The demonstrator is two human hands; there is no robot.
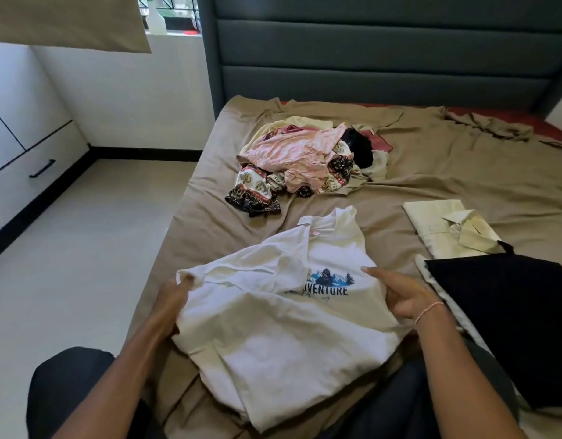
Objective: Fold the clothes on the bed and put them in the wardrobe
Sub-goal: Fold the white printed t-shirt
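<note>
Subject item: a white T-shirt point(289, 343) of soft cotton, printed with blue mountains, dark trees and the word ADVENTURE, lies on the near part of the bed, directly in front of the person and partly over the lap. It is partly folded, with the left sleeve side turned in over the chest. The left hand point(173, 299) grips bunched fabric at the shirt's left edge; its fingertips are buried in the cloth. The right hand point(403, 299) holds the shirt's right edge just beside the print, thumb laid on top and fingers curled against the hem; a thin pink bracelet point(428, 310) sits on that wrist. The bed carries a wrinkled tan bed sheet point(463, 172). Further up the bed, well apart from the T-shirt, is an unfolded heap of clothes point(305, 153): pink fabric, a black-and-white patterned piece and a black item. To the right, a folded cream collared shirt point(431, 223) lies flat, and nearer the person a folded black garment point(511, 318) touches its near edge. A dark teal padded headboard point(384, 58) stands at the far end. A white cabinet point(26, 160) with a black bar handle stands on the left, across a pale tiled floor point(83, 248).
</note>
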